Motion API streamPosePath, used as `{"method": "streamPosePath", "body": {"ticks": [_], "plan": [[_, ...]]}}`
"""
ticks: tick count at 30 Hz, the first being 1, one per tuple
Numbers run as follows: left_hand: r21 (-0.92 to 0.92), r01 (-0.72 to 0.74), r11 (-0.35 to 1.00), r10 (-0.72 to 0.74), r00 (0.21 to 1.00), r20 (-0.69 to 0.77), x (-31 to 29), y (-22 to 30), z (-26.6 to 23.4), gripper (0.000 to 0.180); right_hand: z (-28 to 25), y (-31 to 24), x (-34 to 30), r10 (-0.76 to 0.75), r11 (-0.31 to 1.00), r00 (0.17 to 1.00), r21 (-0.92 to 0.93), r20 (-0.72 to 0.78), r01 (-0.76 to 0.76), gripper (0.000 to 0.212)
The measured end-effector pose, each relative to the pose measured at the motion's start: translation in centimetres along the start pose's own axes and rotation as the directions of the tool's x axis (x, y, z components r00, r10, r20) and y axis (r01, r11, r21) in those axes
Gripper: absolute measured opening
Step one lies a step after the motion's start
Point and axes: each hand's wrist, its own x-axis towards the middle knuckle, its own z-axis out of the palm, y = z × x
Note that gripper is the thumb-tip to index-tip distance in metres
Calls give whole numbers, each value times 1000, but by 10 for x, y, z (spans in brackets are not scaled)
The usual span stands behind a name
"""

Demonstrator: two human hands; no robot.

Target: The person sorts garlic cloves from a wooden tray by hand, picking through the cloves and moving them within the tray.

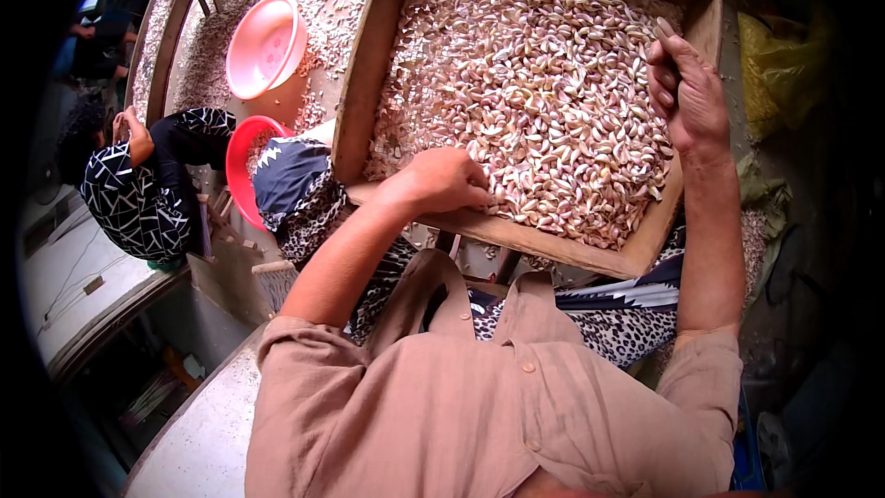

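A wooden tray point(516, 235) in front of me holds a thick layer of pale, pinkish garlic cloves point(544, 101). My left hand point(444, 183) rests over the tray's near edge, fingers curled down at the cloves. Whatever its fingertips hold, if anything, is hidden. Above the tray's right side my right hand point(687, 92) is raised, thumb and forefinger pressed together and the other fingers folded in. Something small and pale may be at its fingertips, but I cannot make it out.
A pink basin point(267, 48) and a red basin point(247, 166) with cloves inside stand left of the tray. Beyond them, a person in a patterned top point(129, 189) sits at the left. A yellow bag point(779, 74) lies on the right. Loose cloves cover the floor behind.
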Motion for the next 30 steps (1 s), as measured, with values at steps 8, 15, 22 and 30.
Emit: {"method": "streamPosePath", "body": {"ticks": [8,15,22,30], "plan": [[-81,224,971,-233,829,-508,36,10,-58,15,6,-6,-3,-4,995,996,-96,-93,-5,29],[63,-31,998,67,682,-729,87,-19,-46,31,8,-3,-3,13,997,999,-80,-50,-17,29],[72,16,997,41,697,-715,101,-6,-39,27,10,-3,-4,-14,997,998,-81,-64,8,27],[-228,-214,950,-57,598,-800,97,-5,-21,16,8,2,-4,-7,996,1000,-91,-12,6,26]]}}
